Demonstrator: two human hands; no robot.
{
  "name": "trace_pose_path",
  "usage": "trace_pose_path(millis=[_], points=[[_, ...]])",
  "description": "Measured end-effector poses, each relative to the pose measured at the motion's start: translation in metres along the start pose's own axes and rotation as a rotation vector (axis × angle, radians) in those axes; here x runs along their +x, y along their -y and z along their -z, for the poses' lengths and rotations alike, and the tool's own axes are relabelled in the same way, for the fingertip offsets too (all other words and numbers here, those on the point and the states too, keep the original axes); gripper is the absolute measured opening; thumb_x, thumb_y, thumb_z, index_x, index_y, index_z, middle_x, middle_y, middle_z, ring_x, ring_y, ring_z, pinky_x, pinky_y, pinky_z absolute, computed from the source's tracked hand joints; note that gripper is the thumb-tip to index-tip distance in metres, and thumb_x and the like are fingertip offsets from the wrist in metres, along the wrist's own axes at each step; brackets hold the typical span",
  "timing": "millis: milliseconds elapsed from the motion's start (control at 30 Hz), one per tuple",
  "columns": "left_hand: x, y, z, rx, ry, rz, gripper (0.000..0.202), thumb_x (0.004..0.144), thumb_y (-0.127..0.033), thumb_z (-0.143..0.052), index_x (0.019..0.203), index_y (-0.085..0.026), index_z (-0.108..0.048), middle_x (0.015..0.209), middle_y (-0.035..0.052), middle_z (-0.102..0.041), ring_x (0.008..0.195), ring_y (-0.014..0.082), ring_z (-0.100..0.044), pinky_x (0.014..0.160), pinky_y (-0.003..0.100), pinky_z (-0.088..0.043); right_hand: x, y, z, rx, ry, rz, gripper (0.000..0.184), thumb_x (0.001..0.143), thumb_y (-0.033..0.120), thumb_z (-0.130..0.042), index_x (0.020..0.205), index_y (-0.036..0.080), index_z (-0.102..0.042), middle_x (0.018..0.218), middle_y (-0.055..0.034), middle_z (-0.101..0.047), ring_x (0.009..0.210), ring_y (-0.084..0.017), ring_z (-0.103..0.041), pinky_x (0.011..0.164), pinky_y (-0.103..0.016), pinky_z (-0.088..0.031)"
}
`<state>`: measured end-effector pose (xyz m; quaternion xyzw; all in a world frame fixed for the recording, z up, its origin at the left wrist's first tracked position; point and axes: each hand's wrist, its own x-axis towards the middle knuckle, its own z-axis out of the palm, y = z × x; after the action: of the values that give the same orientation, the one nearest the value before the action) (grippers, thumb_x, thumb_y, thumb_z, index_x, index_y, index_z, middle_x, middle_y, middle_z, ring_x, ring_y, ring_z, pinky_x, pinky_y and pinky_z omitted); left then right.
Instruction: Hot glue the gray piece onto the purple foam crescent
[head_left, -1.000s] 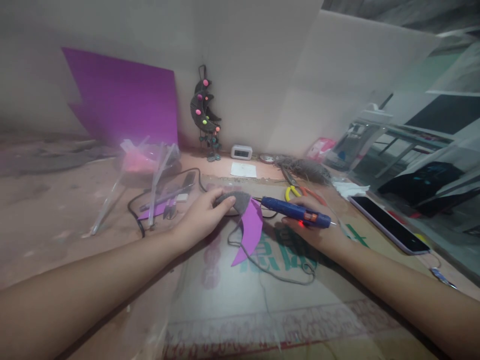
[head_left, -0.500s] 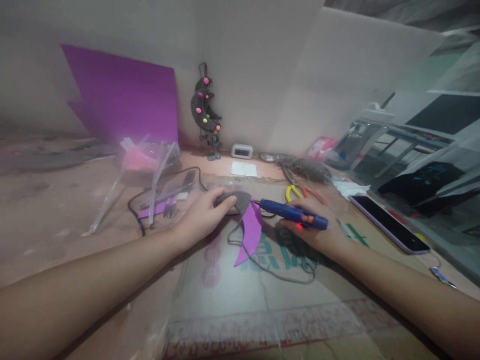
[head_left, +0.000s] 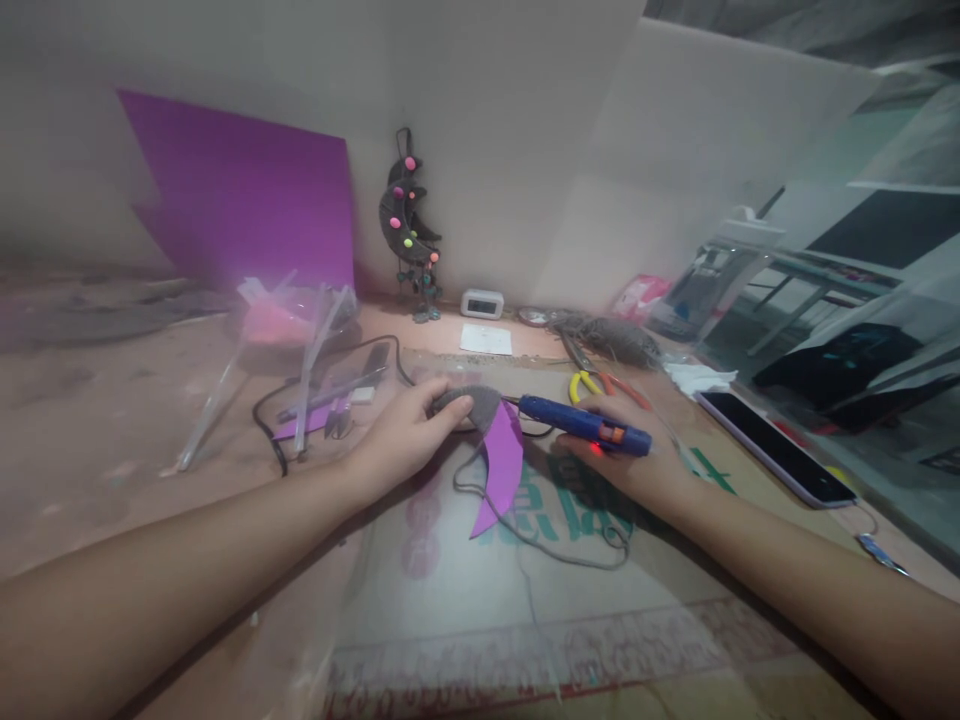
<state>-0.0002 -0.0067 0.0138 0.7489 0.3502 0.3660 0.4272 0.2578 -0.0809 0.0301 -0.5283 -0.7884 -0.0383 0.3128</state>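
My left hand pinches the upper part of a purple crescent, whose top is wrapped in grey yarn. A blue glue gun lies in my right hand, with a small red light glowing on it. Its nozzle meets the crescent at the edge of the wrapped section. The lower part of the crescent is bare purple and tapers to a point. From it a loose strand of grey yarn loops over the printed cardboard. Some fingers of my right hand are hidden behind the glue gun.
Yellow- and orange-handled pliers and a grey yarn bundle lie behind my right hand. A phone is at right. Glue sticks and a purple sheet are at left. A decorated moon hanging is on the wall above a small clock.
Both hands keep nearly the same pose. The crescent's lower tip has dipped slightly, and the whole view has shifted a little.
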Motion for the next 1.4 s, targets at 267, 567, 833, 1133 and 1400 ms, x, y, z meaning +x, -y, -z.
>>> trace_pose_path(millis=[267, 567, 833, 1133, 1400], points=[[0.0, -0.002, 0.0, 0.029, -0.01, 0.019, 0.025, 0.088, -0.039, -0.049, 0.083, -0.017, -0.058, 0.082, 0.0017, -0.063, 0.074, 0.0173, -0.057, 0.065, 0.026, -0.042, 0.007, 0.0, 0.003, 0.217, -0.032, -0.239, 0.02, 0.081, 0.04, -0.062, 0.086, 0.022, -0.056, 0.075, -0.0018, -0.064, 0.067, -0.019, -0.062, 0.062, -0.03, -0.049], [0.0, 0.007, -0.003, 0.025, -0.026, 0.024, 0.029, 0.087, -0.043, -0.05, 0.079, -0.017, -0.058, 0.072, 0.0008, -0.058, 0.07, 0.017, -0.056, 0.06, 0.025, -0.042, 0.064, -0.005, 0.01, 0.442, -0.075, -0.339, 0.033, 0.076, 0.041, -0.067, 0.097, 0.017, -0.06, 0.093, -0.0075, -0.07, 0.087, -0.023, -0.065, 0.081, -0.037, -0.05], [0.0, -0.001, -0.002, -0.015, -0.024, 0.027, 0.024, 0.087, -0.038, -0.051, 0.084, -0.016, -0.061, 0.083, 0.0033, -0.065, 0.079, 0.0186, -0.059, 0.071, 0.027, -0.044, 0.148, -0.066, -0.04, 0.209, -0.042, -0.355, 0.025, 0.074, 0.021, -0.066, 0.098, 0.015, -0.065, 0.095, -0.0075, -0.07, 0.09, -0.022, -0.063, 0.084, -0.036, -0.048], [0.004, 0.004, -0.002, -0.121, -0.058, 0.044, 0.023, 0.086, -0.038, -0.052, 0.086, -0.016, -0.061, 0.08, 0.0021, -0.064, 0.076, 0.0162, -0.058, 0.067, 0.025, -0.043, 0.147, -0.081, -0.062, 0.231, 0.111, -0.384, 0.024, 0.073, 0.033, -0.069, 0.083, 0.012, -0.067, 0.064, -0.0053, -0.068, 0.058, -0.016, -0.06, 0.06, -0.028, -0.05], [0.008, 0.012, 0.001, -0.288, -0.136, 0.172, 0.033, 0.085, -0.046, -0.054, 0.069, -0.018, -0.046, 0.055, -0.0057, -0.044, 0.046, 0.008, -0.04, 0.043, 0.02, -0.028, 0.116, -0.061, -0.027, 0.119, -0.045, -0.476, 0.045, 0.089, 0.044, -0.049, 0.118, 0.011, -0.057, 0.114, -0.0165, -0.065, 0.101, -0.024, -0.06, 0.088, -0.035, -0.044]])
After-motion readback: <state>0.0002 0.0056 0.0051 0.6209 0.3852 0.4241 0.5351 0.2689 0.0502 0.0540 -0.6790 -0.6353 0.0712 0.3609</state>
